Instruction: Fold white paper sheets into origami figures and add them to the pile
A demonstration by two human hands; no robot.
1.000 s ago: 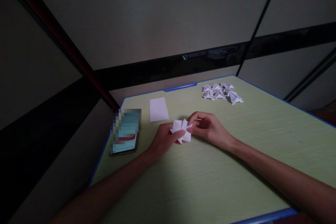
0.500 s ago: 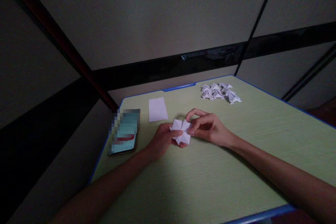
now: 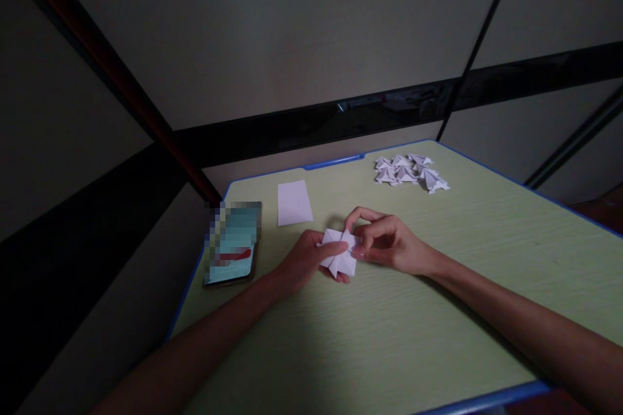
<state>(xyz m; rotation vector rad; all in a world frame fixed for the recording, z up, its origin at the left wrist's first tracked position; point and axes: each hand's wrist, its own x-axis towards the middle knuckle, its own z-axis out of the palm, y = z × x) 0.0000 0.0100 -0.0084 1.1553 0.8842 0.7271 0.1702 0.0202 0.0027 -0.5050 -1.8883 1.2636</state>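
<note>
Between my hands is a small piece of folded white paper (image 3: pixel 346 264) with several pointed flaps. My left hand (image 3: pixel 307 259) grips it from the left, the thumb lying across its middle and the other fingers underneath. On the right side, my right hand (image 3: pixel 387 243) pinches the edge of the paper between thumb and fingers. The fingertips partly cover the flaps there. A flat white sheet of paper (image 3: pixel 294 203) lies beyond my left hand. Several finished-looking folded paper figures (image 3: pixel 403 174) sit in rows farther back on the right.
A phone (image 3: pixel 236 243) with a lit, partly blurred screen lies at the table's left edge. The pale green table (image 3: pixel 487 233) has a blue rim. Behind it stands a panelled surface with a glossy black band (image 3: pixel 311 124).
My left thumb has slid farther right across the folded paper. The paper has shifted slightly right and toward me, and my right hand still pinches its edge.
</note>
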